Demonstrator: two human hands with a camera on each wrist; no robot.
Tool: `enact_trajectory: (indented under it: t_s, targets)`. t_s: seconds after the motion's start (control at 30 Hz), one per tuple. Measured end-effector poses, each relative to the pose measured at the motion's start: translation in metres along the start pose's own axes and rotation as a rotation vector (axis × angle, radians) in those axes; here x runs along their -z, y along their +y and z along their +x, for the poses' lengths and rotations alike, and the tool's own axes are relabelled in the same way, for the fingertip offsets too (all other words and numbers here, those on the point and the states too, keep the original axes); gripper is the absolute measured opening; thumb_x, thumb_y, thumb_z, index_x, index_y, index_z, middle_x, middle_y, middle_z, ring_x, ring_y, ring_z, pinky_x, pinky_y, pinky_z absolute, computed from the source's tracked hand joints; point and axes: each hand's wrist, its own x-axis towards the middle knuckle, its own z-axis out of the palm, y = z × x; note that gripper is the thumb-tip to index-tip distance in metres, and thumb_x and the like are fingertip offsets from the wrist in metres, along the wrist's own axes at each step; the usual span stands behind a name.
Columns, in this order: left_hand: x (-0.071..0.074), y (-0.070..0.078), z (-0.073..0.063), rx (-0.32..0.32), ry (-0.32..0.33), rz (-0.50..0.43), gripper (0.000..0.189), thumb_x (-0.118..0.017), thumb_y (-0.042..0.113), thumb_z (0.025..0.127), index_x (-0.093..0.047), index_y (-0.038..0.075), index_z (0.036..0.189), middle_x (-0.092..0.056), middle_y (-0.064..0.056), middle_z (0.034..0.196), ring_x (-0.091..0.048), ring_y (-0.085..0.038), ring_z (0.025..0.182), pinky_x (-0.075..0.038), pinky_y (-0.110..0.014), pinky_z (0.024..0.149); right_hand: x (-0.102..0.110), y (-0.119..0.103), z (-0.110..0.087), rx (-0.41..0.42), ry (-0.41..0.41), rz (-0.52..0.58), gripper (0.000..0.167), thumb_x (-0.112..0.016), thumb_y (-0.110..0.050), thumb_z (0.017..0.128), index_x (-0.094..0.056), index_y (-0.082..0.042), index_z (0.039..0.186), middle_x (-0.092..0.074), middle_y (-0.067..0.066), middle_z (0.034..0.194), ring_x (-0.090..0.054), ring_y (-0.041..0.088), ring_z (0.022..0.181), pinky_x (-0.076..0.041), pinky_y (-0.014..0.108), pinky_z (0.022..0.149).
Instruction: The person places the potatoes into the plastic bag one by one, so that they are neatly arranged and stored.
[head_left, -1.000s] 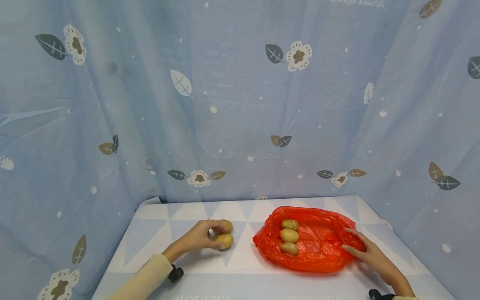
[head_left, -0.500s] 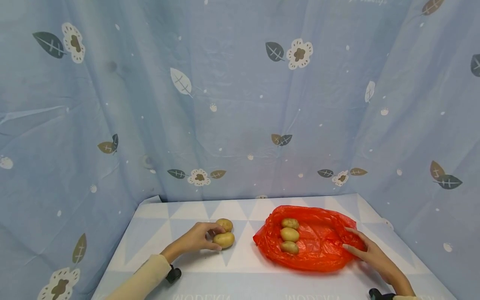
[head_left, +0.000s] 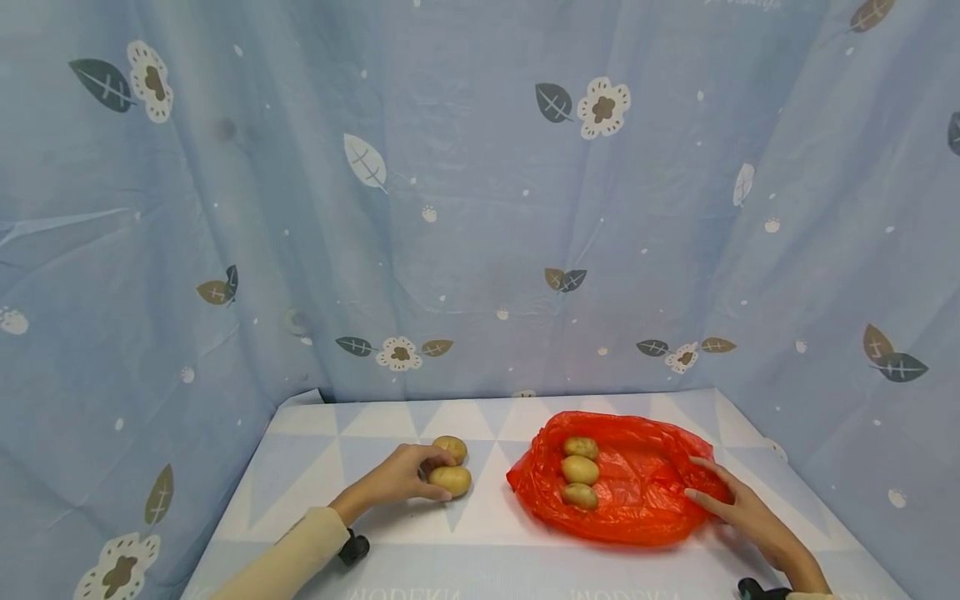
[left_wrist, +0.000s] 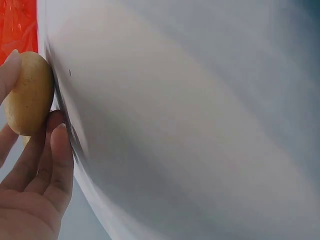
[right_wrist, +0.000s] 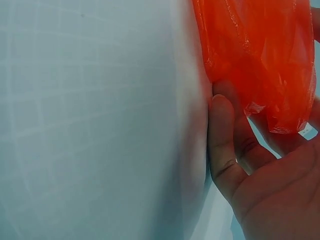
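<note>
My left hand (head_left: pixel 408 473) pinches the nearer potato (head_left: pixel 452 480) of two on the left of the table. In the left wrist view, its thumb (left_wrist: pixel 9 72) lies across that potato, and other fingers bend below it. The farther potato (head_left: pixel 450 447) sits just behind, close to my fingers. On the right lies a red plastic bag (head_left: pixel 645 475) with its mouth spread upward. Three potatoes form a row inside it, including a middle potato (head_left: pixel 580 469). My right hand (head_left: pixel 742 508) touches the bag's right end with spread fingers; the bag hides part of them in the right wrist view.
A table (head_left: pixel 420 533) with a pale triangle-patterned cover carries everything. Blue printed curtains (head_left: pixel 465 250) stand behind it and along both sides. A dark strap-on camera (head_left: pixel 354 548) sits at my left wrist, near a beige sleeve.
My left thumb and fingers have shifted slightly around the nearer potato, which stays on the left of the table. The right hand, bag and potatoes inside look unmoved.
</note>
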Motion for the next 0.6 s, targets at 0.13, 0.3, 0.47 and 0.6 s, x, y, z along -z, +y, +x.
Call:
enact_trajectory:
  t_s: [0.13, 0.3, 0.47, 0.6]
  targets:
    - [-0.0028, 0.0005, 0.0026, 0.013, 0.006, 0.026, 0.044, -0.091, 0.027, 0.08, -0.071, 0.01, 0.116, -0.073, 0.004, 0.108, -0.064, -0.009, 0.092, -0.055, -0.028, 0.079, 0.0005, 0.0011, 0.001, 0.0, -0.002, -0.003, 0.089, -0.067, -0.05, 0.097, -0.022, -0.014, 0.163, -0.021, 0.032, 0.161, -0.04, 0.052, 0.133, -0.057, 0.051, 0.092]
    - [-0.0044, 0.0024, 0.005, 0.041, 0.0, 0.057, 0.042, -0.09, 0.028, 0.08, -0.071, 0.013, 0.114, -0.073, 0.006, 0.108, -0.064, -0.005, 0.094, -0.054, -0.025, 0.082, -0.0009, 0.0024, 0.003, -0.019, -0.002, -0.012, 0.09, -0.067, -0.054, 0.096, -0.022, -0.014, 0.163, -0.019, 0.032, 0.161, -0.038, 0.052, 0.134, -0.055, 0.054, 0.094]
    - [-0.0053, 0.0063, 0.0059, 0.049, 0.007, 0.053, 0.038, -0.09, 0.025, 0.08, -0.071, 0.013, 0.11, -0.074, 0.005, 0.106, -0.065, -0.005, 0.093, -0.054, -0.026, 0.084, -0.0026, 0.0016, 0.0027, -0.027, 0.006, -0.023, 0.093, -0.067, -0.057, 0.094, -0.022, -0.014, 0.163, -0.019, 0.033, 0.161, -0.038, 0.054, 0.134, -0.056, 0.054, 0.093]
    - [-0.0066, 0.0078, 0.007, 0.054, 0.025, 0.045, 0.038, -0.091, 0.025, 0.079, -0.071, 0.012, 0.108, -0.074, 0.005, 0.105, -0.065, -0.006, 0.092, -0.054, -0.027, 0.084, -0.0021, -0.0005, 0.0018, -0.021, 0.012, -0.028, 0.092, -0.067, -0.056, 0.094, -0.022, -0.014, 0.163, -0.021, 0.033, 0.16, -0.039, 0.054, 0.134, -0.056, 0.053, 0.092]
